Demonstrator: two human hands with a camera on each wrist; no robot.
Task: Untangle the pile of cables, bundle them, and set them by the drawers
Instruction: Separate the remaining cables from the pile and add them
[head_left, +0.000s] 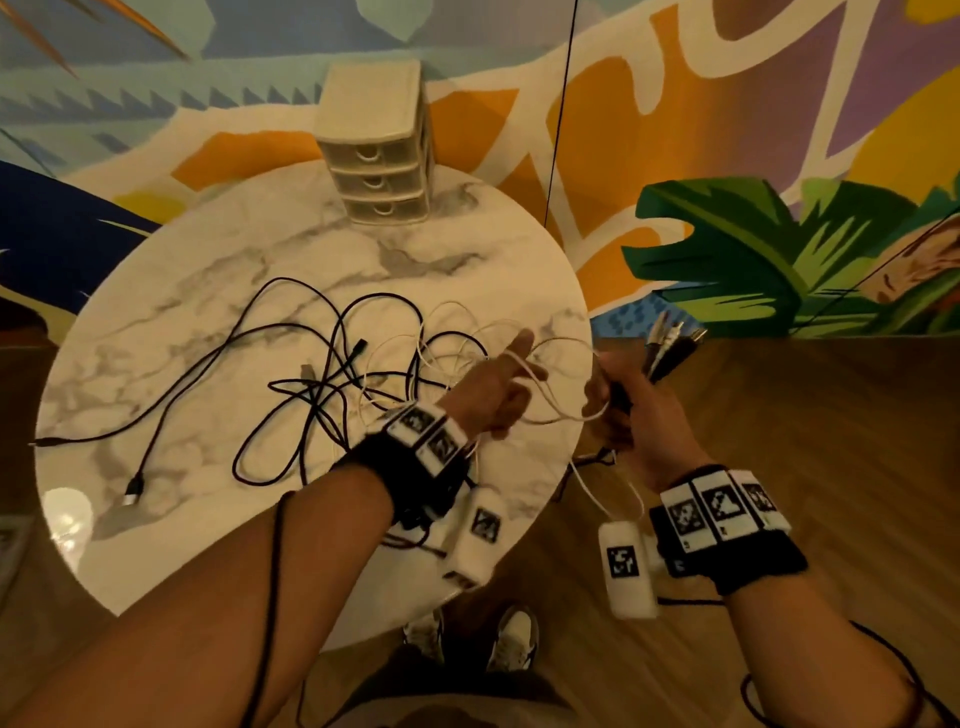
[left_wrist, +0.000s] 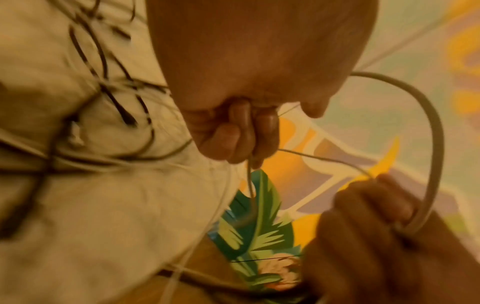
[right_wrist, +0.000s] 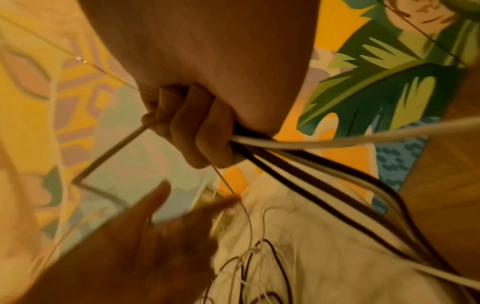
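A tangle of black and white cables (head_left: 332, 374) lies on the round marble table (head_left: 208, 291). My left hand (head_left: 511, 374) hovers over the table's right edge, its index finger stretched out. Its other fingers (left_wrist: 241, 131) curl round a thin white cable (left_wrist: 249, 181) that runs out of the pile. To its right, off the table, my right hand (head_left: 613, 400) grips a bundle of black and white cables (right_wrist: 285, 156), whose plugs (head_left: 672, 343) stick up above the fist. A white loop (head_left: 550, 395) hangs between both hands. The small beige drawers (head_left: 376, 150) stand at the table's far edge.
One black cable trails to the front left and ends in a USB plug (head_left: 132, 491). A wooden floor (head_left: 779, 467) lies right of the table, below a painted mural wall (head_left: 753, 249). A thin black line (head_left: 558, 130) hangs beside the drawers. My shoes (head_left: 514, 639) show below.
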